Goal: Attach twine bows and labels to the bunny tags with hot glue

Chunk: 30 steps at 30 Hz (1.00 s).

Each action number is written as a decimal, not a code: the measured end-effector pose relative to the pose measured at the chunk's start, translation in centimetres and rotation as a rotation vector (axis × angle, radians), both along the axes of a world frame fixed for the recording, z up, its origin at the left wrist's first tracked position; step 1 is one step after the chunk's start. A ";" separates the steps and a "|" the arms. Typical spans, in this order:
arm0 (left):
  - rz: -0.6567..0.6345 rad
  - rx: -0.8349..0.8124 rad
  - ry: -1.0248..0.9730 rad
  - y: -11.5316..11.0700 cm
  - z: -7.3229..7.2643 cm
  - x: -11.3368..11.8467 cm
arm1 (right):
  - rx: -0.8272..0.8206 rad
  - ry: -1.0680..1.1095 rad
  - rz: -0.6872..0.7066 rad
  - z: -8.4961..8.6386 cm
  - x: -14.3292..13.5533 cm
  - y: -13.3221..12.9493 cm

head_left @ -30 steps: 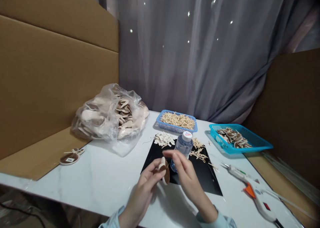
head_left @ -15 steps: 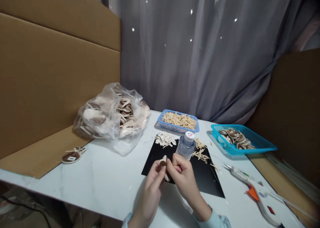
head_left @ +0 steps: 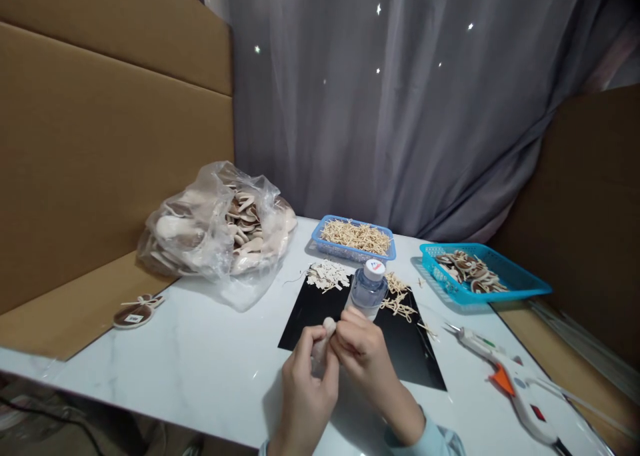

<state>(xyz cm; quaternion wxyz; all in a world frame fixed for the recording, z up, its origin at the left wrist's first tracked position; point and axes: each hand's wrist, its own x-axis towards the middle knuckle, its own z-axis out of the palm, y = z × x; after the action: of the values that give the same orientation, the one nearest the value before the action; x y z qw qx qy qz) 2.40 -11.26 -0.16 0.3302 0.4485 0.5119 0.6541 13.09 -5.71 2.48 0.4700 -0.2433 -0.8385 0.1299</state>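
My left hand point(head_left: 309, 386) grips a small cream felt piece point(head_left: 329, 325) between thumb and fingers, above the front edge of a black mat point(head_left: 410, 356). Closed in a pinch, my right hand point(head_left: 366, 351) presses against the piece's right side; whether its fingertips hold anything else is hidden. Just beyond the hands stands a clear bottle point(head_left: 369, 289) with a white cap. Cream cord bows point(head_left: 399, 305) lie on the mat to its right, and a pile of small white labels point(head_left: 328, 275) to its left.
A plastic bag point(head_left: 215, 229) of brown-and-cream felt pieces sits at left, near a finished-looking brown ornament point(head_left: 134, 315) with bow and label. Behind is a blue basket point(head_left: 354, 248) of bows; at right, a turquoise basket point(head_left: 525, 289) of ornaments and a white glue gun point(head_left: 515, 376).
The felt piece has been turned, so its cream side shows instead of the brown. My right hand has shifted slightly down, still against it. The camera view has moved a little.
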 end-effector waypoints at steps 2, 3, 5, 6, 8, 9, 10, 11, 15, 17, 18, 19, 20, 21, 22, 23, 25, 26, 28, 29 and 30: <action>0.020 0.017 0.024 0.0 0.2 -0.3 | 0.062 -0.073 -0.021 -0.5 0.3 0.1; 0.041 0.031 0.043 0.1 0.4 -0.4 | 0.090 -0.105 -0.028 -0.8 0.4 0.1; 0.094 0.067 0.086 0.2 0.9 -0.8 | 0.112 -0.140 -0.039 -1.3 0.5 0.1; 0.110 0.080 0.105 0.2 1.3 -1.0 | 0.104 -0.143 -0.046 -1.3 0.5 0.1; 0.085 0.078 0.126 0.3 2.1 -1.5 | 0.065 -0.140 -0.071 -1.1 0.5 -0.2; 0.042 0.061 0.116 0.3 2.4 -1.7 | 0.048 -0.143 -0.085 -0.7 0.5 -0.5; -0.016 0.036 0.084 0.3 2.7 -2.0 | 0.034 -0.148 -0.094 -0.4 0.5 -0.8; -0.084 0.008 0.032 0.2 2.9 -2.2 | 0.020 -0.155 -0.098 0.0 0.6 -1.1; -0.333 -0.099 -0.320 -0.2 2.8 -2.8 | 0.003 -0.186 -0.177 0.8 1.8 -3.1; -0.415 -0.130 -0.511 -0.5 2.4 -2.9 | 0.032 -0.200 -0.251 0.7 3.0 -4.1; -0.444 -0.143 -0.596 -0.7 2.1 -2.8 | 0.047 -0.204 -0.285 0.6 3.7 -4.5; -0.464 -0.156 -0.670 -0.8 1.9 -2.7 | 0.053 -0.203 -0.318 0.5 4.4 -5.0; -0.479 -0.169 -0.729 -0.9 1.8 -2.6 | 0.048 -0.194 -0.351 0.5 5.0 -5.4; -0.490 -0.184 -0.774 -1.0 1.6 -2.4 | 0.037 -0.181 -0.381 0.6 5.5 -5.8; -0.499 -0.198 -0.806 -1.1 1.5 -2.1 | 0.025 -0.164 -0.406 0.8 5.9 -6.3; -0.508 -0.209 -0.824 -1.1 1.5 -1.9 | 0.013 -0.141 -0.425 1.1 6.1 -6.6; -0.531 -0.225 -0.824 -1.3 1.3 -1.4 | 0.010 -0.103 -0.427 1.7 6.0 -7.4; -0.544 -0.231 -0.810 -1.3 1.1 -1.2 | 0.020 -0.087 -0.412 2.0 5.7 -7.6; -0.561 -0.237 -0.775 -1.4 0.8 -0.8 | 0.044 -0.066 -0.358 2.5 4.9 -8.0; -0.565 -0.240 -0.764 -1.4 0.6 -0.7 | 0.048 -0.061 -0.328 2.6 4.5 -8.1; -0.567 -0.241 -0.758 -1.5 0.5 -0.6 | 0.046 -0.058 -0.303 2.6 4.2 -8.1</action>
<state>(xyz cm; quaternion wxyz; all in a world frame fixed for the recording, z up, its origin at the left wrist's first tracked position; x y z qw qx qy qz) 1.84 -12.72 0.37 0.7081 0.2589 0.2853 0.5918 17.27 -13.77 5.11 0.4652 -0.3600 -0.8081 0.0309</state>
